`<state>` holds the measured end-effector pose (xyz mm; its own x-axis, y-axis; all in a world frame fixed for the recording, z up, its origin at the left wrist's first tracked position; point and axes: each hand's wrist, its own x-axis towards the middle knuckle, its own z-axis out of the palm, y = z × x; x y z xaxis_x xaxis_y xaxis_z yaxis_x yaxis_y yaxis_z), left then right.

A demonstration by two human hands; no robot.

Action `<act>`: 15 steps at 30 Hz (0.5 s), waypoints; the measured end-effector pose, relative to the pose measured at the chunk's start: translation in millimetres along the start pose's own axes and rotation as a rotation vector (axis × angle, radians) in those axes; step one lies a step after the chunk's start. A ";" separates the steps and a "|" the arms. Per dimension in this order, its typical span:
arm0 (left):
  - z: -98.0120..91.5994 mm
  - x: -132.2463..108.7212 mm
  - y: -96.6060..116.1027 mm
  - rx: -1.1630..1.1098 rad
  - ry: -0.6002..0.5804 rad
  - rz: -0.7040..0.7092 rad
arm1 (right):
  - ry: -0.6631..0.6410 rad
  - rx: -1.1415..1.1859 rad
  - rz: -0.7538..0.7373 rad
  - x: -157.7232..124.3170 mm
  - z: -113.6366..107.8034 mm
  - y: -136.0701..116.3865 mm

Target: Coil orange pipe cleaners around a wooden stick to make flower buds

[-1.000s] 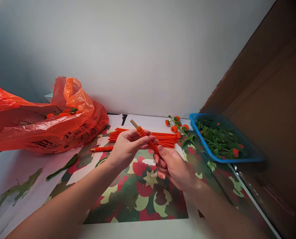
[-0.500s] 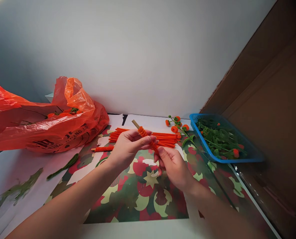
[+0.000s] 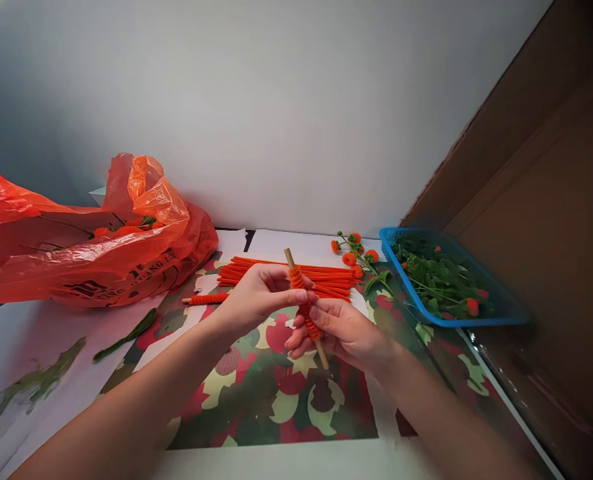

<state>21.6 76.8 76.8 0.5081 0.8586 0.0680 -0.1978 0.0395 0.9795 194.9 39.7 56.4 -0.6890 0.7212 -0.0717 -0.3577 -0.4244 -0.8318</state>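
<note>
A thin wooden stick [image 3: 322,355] with orange fuzzy wire coiled round its middle is held between my two hands, its bare ends showing at top and bottom. My left hand [image 3: 269,293] pinches the upper part of the coil with thumb and fingers. Lower on the coil, my right hand [image 3: 349,330] grips with its thumb and forefinger, other fingers curled behind. Behind the hands lies a bundle of orange fuzzy stems [image 3: 326,280]. A second wrapped stick [image 3: 206,300] rests left of my left hand.
At the left stands a red plastic bag [image 3: 141,267] with orange flowers inside. Green fuzzy stems [image 3: 126,335] lie before it. Orange flowers on a stem [image 3: 371,267] lie beside a blue basket [image 3: 411,297] of greenery. Brown cardboard [image 3: 536,167] rises at the right.
The wrapped stick has turned more upright, and its lower bare end now shows. My right hand has shifted slightly, its fingers now visible behind the coil.
</note>
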 end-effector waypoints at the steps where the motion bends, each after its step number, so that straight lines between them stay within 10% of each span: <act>1: -0.7 0.0 1.3 0.044 0.002 0.011 | 0.028 -0.041 -0.024 0.9 0.2 -0.2; 15: 3.8 0.1 -5.9 0.315 0.120 0.037 | 0.471 -1.003 -0.269 -0.8 6.9 1.1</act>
<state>26.0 74.7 71.7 0.3995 0.9113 0.0996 0.0644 -0.1363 0.9886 190.7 34.9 59.4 -0.2853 0.9462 0.1525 0.3524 0.2515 -0.9014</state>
